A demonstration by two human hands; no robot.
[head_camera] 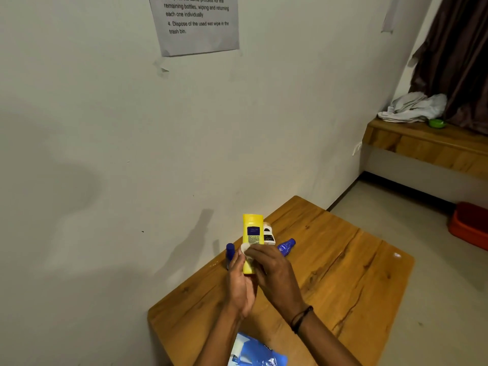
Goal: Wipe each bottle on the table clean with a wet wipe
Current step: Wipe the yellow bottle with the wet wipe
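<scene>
I hold a yellow bottle (252, 231) upright above the wooden table (343, 273). My left hand (240, 283) grips its lower end from the left. My right hand (274, 276) presses a white wet wipe (244, 250) against the bottle's lower front, fingers curled round it. Behind the yellow bottle a small white bottle (268, 235) stands, partly hidden. A dark blue bottle (230, 253) stands to the left by the wall, and another blue bottle (286, 246) lies on its side to the right.
A blue wet-wipe pack (257, 352) lies at the table's near edge under my arms. The wall runs along the table's left side, with a paper instruction sheet (196, 22) taped high up. An orange bin (468, 225) sits on the floor at right, below a wooden ledge (427, 143).
</scene>
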